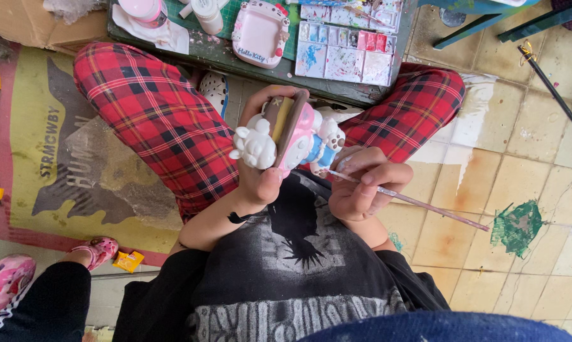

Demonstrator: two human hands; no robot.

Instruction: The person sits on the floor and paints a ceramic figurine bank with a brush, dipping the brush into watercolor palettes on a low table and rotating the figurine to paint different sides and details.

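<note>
My left hand [260, 174] is closed around a plaster figurine [295, 136] with a brown hat, a pink body and a small white bear on its side. It holds the figurine above my lap, between my knees in red plaid trousers [153, 120]. My right hand [362, 187] pinches a thin paintbrush [425, 206]. The brush handle points out to the right, and its tip rests against the figurine's lower right side.
A low dark green table [222, 56] ahead carries a paint palette [349, 47], a pink cat-shaped frame [259, 35] and white bottles [207, 14]. A red and yellow mat [39, 164] lies left. Another person's pink shoes [7, 278] sit at bottom left. A green paint stain [519, 225] marks the tiles.
</note>
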